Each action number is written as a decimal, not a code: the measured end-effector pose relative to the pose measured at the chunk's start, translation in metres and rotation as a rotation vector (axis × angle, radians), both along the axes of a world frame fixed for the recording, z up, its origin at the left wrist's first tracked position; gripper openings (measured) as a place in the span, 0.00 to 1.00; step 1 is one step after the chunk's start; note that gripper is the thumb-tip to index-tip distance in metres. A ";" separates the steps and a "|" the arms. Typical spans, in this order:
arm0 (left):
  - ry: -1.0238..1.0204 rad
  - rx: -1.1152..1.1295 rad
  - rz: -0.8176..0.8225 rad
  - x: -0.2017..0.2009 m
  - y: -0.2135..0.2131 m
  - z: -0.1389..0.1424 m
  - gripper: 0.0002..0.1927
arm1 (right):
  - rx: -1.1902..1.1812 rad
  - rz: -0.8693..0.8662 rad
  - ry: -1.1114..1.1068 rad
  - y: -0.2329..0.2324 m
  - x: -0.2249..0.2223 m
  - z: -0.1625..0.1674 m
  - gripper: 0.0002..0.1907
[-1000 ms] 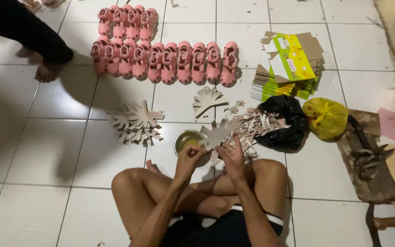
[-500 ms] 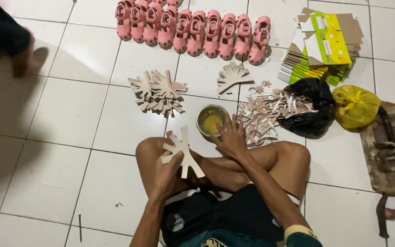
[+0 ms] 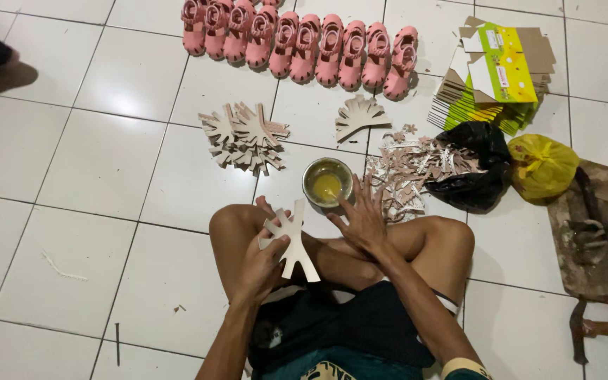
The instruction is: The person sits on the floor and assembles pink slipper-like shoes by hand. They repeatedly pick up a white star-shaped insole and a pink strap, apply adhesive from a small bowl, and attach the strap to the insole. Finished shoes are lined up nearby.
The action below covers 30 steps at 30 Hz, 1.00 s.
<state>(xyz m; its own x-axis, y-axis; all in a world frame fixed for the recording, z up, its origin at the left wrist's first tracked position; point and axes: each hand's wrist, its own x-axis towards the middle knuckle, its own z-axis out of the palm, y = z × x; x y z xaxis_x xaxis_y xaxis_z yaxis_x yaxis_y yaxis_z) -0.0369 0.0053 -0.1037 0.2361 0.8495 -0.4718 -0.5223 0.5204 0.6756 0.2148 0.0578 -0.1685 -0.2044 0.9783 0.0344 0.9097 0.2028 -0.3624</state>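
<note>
Left grip (image 3: 265, 260) pinching cutout (image 3: 292, 239), maybe edgewise

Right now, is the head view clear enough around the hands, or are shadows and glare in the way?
Head view: sharp and evenly lit around the left hand with its cut-out piece and the right hand; soft glare on the glue bowl and floor tiles; a dark shadow at the left edge; the right edge dimmer.

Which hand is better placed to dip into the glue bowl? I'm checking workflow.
Likely the right hand: it is free, fingers spread beside the bowl. The left hand holds a cutout.
</note>
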 end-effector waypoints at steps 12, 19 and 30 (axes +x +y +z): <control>-0.214 0.066 -0.182 0.030 -0.014 0.084 0.33 | -0.303 0.167 1.233 -0.092 0.030 0.096 0.49; -0.256 0.098 -0.226 0.036 -0.027 0.111 0.34 | -0.243 0.168 1.116 -0.098 0.028 0.115 0.53; -0.240 0.131 -0.270 0.039 -0.031 0.118 0.37 | -0.193 0.212 1.114 -0.106 0.028 0.113 0.52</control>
<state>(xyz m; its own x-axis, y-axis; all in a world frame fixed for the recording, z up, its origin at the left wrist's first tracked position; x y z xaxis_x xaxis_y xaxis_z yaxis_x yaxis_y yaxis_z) 0.0021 -0.0259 0.0147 0.5499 0.7910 -0.2680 -0.5296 0.5784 0.6205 0.2426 -0.0482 -0.0556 -0.3160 0.9364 0.1527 0.0195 0.1673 -0.9857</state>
